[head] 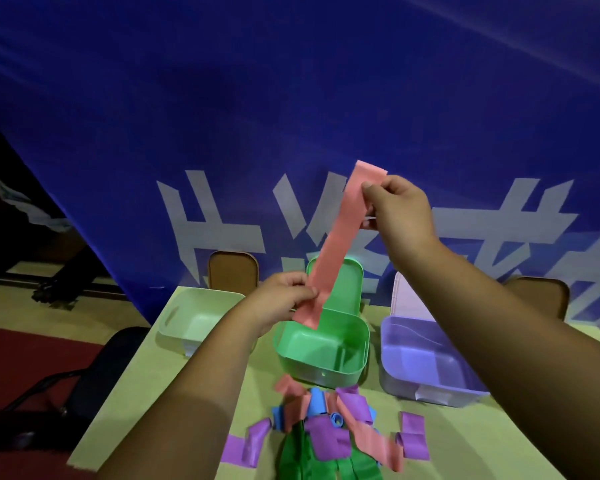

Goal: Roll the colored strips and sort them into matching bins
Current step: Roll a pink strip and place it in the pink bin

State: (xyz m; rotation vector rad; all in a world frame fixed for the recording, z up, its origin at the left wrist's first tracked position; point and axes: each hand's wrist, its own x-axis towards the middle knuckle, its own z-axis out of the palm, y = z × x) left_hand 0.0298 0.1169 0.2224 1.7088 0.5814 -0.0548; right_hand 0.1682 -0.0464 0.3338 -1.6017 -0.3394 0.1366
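Note:
A long pink strip point(340, 233) is stretched in the air above the bins. My right hand point(400, 211) pinches its upper end. My left hand point(286, 299) pinches it near the lower end, just left of the green bin point(321, 353). A pale green bin point(194, 318) stands to the left and a purple bin point(426, 362) to the right. On the yellow table point(146, 382) in front of the bins lies a pile of loose strips point(329, 431) in pink, blue, purple and green, some curled.
A green lid point(347, 282) leans behind the green bin and a pale lid point(400, 296) behind the purple one. Brown chair backs point(232, 271) stand past the table's far edge before a blue banner. A dark chair point(94, 375) sits at the left.

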